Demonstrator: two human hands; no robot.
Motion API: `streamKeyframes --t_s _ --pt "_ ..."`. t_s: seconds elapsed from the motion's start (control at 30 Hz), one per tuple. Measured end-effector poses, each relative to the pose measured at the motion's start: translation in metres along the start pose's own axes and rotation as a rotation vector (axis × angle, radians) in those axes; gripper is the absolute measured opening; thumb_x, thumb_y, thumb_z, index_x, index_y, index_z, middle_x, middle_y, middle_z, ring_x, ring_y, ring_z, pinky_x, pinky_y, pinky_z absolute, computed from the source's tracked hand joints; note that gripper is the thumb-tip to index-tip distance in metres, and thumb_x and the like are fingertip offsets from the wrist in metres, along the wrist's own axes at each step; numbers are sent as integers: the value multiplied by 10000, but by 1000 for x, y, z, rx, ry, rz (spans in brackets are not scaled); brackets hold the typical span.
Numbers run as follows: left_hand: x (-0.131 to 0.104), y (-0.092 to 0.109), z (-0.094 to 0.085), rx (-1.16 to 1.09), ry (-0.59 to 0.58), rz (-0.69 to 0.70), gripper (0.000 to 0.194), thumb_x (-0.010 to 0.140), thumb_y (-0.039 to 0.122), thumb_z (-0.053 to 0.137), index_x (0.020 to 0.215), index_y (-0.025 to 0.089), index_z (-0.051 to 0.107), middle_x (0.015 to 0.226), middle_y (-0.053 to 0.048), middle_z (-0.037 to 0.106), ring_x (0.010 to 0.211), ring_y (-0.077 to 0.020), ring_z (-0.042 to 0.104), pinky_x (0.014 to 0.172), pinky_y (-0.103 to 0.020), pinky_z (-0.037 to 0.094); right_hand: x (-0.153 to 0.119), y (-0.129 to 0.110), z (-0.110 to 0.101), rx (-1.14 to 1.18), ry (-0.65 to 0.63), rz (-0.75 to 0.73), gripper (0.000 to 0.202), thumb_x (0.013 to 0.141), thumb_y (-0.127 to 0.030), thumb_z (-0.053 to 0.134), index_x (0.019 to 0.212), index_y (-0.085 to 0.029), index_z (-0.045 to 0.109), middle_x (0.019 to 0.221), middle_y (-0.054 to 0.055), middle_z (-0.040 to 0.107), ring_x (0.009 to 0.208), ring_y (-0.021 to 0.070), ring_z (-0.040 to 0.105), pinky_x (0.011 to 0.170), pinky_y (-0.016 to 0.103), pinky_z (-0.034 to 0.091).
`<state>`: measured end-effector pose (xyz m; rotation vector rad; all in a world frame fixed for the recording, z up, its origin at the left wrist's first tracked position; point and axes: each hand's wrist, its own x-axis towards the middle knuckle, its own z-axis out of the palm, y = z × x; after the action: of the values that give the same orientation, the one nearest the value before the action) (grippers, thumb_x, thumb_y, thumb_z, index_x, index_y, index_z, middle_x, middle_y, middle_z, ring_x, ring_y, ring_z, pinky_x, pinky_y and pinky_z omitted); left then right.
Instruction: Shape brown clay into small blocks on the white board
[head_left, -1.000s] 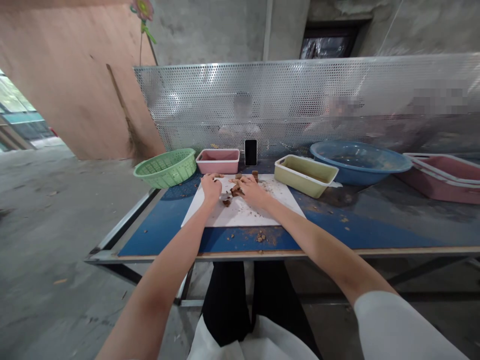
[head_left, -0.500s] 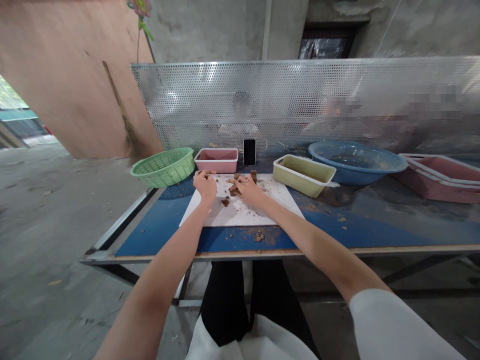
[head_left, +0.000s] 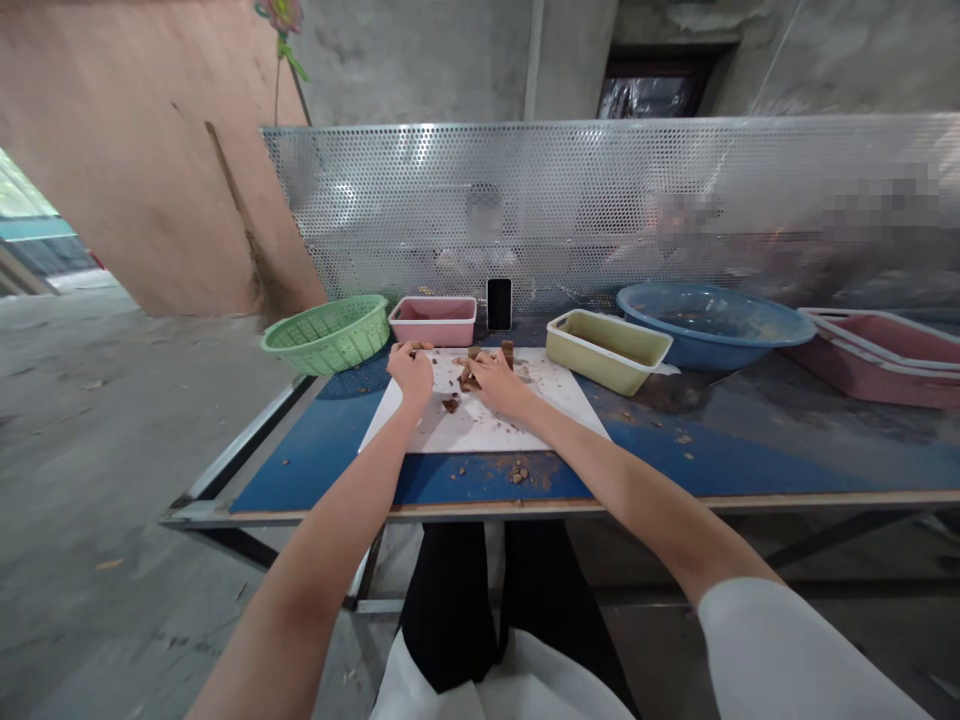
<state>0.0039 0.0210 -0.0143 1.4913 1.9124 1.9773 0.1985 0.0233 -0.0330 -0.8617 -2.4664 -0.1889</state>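
Over the white sheet (head_left: 472, 436), my right hand (head_left: 496, 380) has its fingers closed around a brown, clay-like chunk (head_left: 466, 383), which they partly cover. Just behind that hand stands a brown block (head_left: 508, 351). My left hand (head_left: 411, 368) is at the sheet's far left corner, fingers curled inward; a bit of brown shows at the fingertips, too small to name. Between the hands lies a dark brown fragment (head_left: 451, 404), with small crumbs scattered around it.
A green basket (head_left: 330, 340), a pink bin (head_left: 435, 330) and an upright phone (head_left: 499, 304) line the back. To the right are a yellow-green bin (head_left: 600, 358), a blue basin (head_left: 697, 345) and stacked pink bins (head_left: 885, 365). Loose crumbs (head_left: 519, 472) lie near the table's front edge.
Both hands stay almost in the same place. The right fingers have shifted very slightly on the brown chunk; otherwise the layout looks the same.
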Motion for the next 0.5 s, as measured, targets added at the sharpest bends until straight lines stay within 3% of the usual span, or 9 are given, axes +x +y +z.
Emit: streamKeyframes --t_s 0.2,0.37,0.5 --pt "0 3 -2 -6 -41 -22 364 757 18 475 802 202 786 947 -66 743 941 -238 676 997 -359 486 -3 2 0 27 19 -16 470 1027 -209 623 1483 -178 518 1217 137 718 1203 329 582 1072 492 352" --pt "-1 5 -3 9 -54 -26 362 756 27 476 800 207 787 954 -66 752 957 -243 679 1000 -359 487 -4 4 0 6 0 -76 405 1030 -153 557 1434 -162 564 1294 159 697 1218 333 556 1054 505 375" --pt "-1 6 -3 19 -60 -31 363 746 28 475 792 207 786 944 -64 750 942 -240 681 1003 -363 484 -2 5 2 0 -31 -104 439 1029 -86 496 1455 -167 564 1240 159 713 1206 324 564 1060 507 386"
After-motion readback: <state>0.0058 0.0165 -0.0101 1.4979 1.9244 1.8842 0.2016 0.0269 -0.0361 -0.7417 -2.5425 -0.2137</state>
